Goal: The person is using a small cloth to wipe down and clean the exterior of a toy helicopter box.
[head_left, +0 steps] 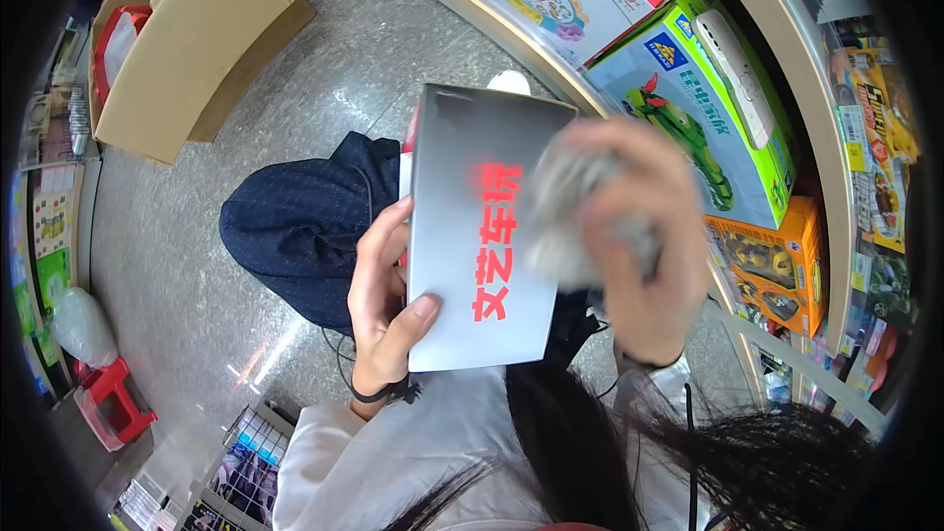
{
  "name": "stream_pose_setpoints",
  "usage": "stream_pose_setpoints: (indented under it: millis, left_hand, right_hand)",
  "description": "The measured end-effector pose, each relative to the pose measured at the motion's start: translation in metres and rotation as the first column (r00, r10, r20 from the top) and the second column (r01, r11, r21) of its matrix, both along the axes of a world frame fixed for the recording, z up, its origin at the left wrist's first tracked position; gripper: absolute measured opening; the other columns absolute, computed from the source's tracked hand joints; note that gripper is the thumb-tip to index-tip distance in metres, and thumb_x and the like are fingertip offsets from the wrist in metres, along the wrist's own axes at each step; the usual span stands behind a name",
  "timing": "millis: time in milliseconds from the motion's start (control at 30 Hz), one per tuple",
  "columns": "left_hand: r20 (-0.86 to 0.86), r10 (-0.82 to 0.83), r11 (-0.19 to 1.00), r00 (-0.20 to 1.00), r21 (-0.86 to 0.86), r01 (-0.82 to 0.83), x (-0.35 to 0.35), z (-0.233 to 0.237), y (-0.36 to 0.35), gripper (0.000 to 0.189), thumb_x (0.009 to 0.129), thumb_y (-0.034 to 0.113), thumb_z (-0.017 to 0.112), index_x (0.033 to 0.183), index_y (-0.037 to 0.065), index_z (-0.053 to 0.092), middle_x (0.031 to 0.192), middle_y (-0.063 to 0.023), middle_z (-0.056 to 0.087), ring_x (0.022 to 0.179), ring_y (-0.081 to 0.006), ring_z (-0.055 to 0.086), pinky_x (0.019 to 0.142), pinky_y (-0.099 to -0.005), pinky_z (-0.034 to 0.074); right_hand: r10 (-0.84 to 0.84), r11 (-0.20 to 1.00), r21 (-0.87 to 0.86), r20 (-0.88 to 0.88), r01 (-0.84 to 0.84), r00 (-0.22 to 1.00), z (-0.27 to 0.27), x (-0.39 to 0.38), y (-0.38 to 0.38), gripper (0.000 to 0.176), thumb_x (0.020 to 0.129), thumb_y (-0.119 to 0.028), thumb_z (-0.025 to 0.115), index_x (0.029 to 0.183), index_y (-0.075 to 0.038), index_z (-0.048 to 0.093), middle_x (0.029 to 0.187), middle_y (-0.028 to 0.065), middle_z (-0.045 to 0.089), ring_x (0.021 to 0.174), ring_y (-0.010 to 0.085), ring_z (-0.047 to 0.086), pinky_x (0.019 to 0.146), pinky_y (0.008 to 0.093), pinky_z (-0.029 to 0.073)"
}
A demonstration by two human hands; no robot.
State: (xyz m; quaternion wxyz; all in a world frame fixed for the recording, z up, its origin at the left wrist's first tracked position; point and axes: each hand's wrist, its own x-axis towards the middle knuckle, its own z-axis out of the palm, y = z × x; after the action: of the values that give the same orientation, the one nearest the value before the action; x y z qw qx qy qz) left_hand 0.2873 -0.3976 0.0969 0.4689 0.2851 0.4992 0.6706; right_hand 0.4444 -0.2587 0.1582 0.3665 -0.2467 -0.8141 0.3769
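My left hand grips a flat silver box with red lettering by its left edge, thumb pressed on the front face. My right hand is closed on a crumpled grey cloth and holds it against the right side of the box. The right hand and the cloth are blurred. The box is upright in front of my chest, above my dark-trousered knee.
Curved shelves at the right carry boxed toys, among them a green box and an orange box. A large cardboard carton stands on the grey floor at upper left. A red stool sits at lower left.
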Motion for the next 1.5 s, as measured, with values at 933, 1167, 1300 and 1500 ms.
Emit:
stream_pose_setpoints:
  millis: [933,1167,1300,1500]
  left_hand:
    - [0.124,0.047,0.996,0.991,0.075,-0.057,-0.014,-0.018,0.004,0.082,0.074,0.012,0.061,0.145,-0.012,0.028,0.133,-0.0293,0.051,0.114,-0.0272,0.061,0.098,-0.0323,0.045]
    - [0.215,0.112,0.983,0.97,0.12,-0.141,-0.013,-0.02,0.013,0.082,0.073,0.012,0.059,0.145,-0.01,0.029,0.133,-0.0288,0.051,0.12,-0.0272,0.056,0.102,-0.0351,0.042]
    - [0.187,0.143,0.982,0.972,0.097,-0.163,-0.012,-0.018,0.011,0.08,0.073,0.011,0.061,0.145,-0.011,0.031,0.133,-0.0285,0.051,0.118,-0.0273,0.058,0.101,-0.035,0.043]
    - [0.108,0.081,0.991,0.991,0.1,-0.092,-0.011,-0.022,0.006,0.077,0.075,0.009,0.062,0.143,-0.012,0.033,0.132,-0.0306,0.051,0.112,-0.0283,0.062,0.093,-0.0325,0.05]
  right_hand:
    - [-0.004,0.948,0.314,0.177,-0.053,0.984,-0.025,-0.041,0.033,0.017,0.074,0.001,0.062,0.09,-0.005,0.062,0.088,0.0086,0.059,0.078,0.0265,0.054,0.068,0.0368,0.042]
    - [0.39,0.812,0.316,0.329,-0.49,0.86,-0.016,-0.016,-0.051,0.027,0.069,-0.009,0.068,0.096,-0.014,0.07,0.097,-0.002,0.063,0.076,0.0107,0.056,0.068,0.0302,0.042]
    - [0.148,0.867,0.397,0.372,-0.301,0.916,-0.023,-0.015,-0.022,0.017,0.073,-0.013,0.066,0.09,-0.013,0.064,0.097,0.0002,0.06,0.077,0.0135,0.054,0.068,0.0295,0.042]
    - [-0.105,0.973,0.212,0.032,0.096,0.994,-0.036,-0.036,0.04,0.02,0.069,0.005,0.059,0.086,-0.004,0.062,0.085,0.0108,0.059,0.074,0.0292,0.053,0.067,0.0384,0.04]
